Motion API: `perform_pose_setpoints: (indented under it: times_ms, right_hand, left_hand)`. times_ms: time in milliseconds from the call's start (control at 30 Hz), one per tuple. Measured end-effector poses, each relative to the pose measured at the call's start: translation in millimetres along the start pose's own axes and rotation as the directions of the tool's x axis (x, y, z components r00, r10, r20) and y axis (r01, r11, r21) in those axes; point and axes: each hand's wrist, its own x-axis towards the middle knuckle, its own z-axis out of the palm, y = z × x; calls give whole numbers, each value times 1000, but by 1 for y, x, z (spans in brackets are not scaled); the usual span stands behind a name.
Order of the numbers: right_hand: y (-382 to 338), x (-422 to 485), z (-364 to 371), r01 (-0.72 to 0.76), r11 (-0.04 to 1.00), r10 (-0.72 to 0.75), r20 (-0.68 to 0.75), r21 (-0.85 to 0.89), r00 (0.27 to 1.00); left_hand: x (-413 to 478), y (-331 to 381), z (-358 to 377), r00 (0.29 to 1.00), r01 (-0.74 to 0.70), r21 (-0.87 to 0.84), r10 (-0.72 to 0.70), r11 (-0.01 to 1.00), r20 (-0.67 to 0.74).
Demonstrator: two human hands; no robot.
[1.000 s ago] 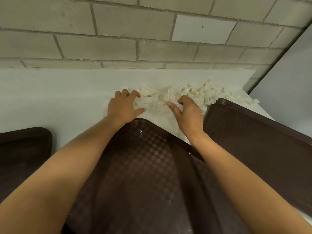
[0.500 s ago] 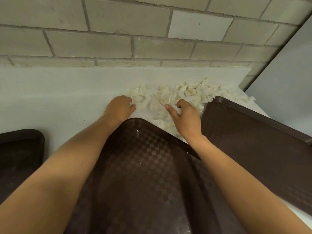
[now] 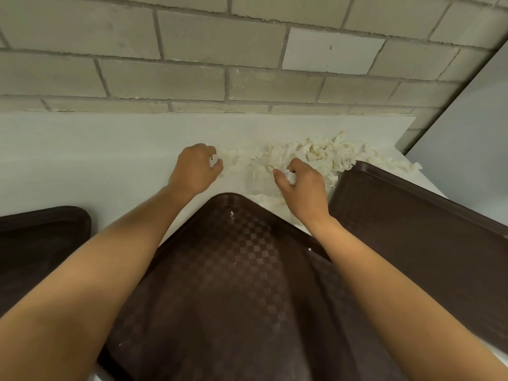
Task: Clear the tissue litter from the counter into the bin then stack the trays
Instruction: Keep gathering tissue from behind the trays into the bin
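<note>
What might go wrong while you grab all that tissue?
Both hands, left and right, pinch only small bits, so the loose tissue pile may shed scraps on the counter. Shreds by the right tray could slip under its rim. No bin shows, so carried pieces might drop.

The white counter (image 3: 82, 155) lay bare to the left of the left hand (image 3: 195, 171), open right back to the brick wall (image 3: 192, 64). To the right, the tissue litter (image 3: 316, 155) filled the strip between the wall and the right tray (image 3: 412, 229). The middle tray (image 3: 233, 284) and left tray (image 3: 35, 243) covered the near counter, with a bare gap between them.
</note>
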Motion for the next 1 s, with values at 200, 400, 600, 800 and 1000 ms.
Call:
perform_pose_setpoints:
  times_ms: [200,400,600,800,1000]
  right_hand:
    - [-13,-1,-5,28,999,-28,22,24,999]
    - [-21,-1,-14,56,997,-59,43,54,997]
    - [-30,-4,-29,85,992,-88,31,98,996]
    - [-37,-16,-39,102,983,-111,52,154,992]
    - [-45,-34,-52,154,973,-168,68,171,983]
  left_hand:
    - [-9,11,-15,992,-43,-90,32,995,-121]
    - [-21,27,-32,982,-54,-139,27,989,-187]
    - [-40,47,-48,960,15,-328,-104,945,-258]
    - [-64,65,-61,937,111,-427,-238,898,-255]
    - [-92,83,-65,920,199,-467,-328,862,-213]
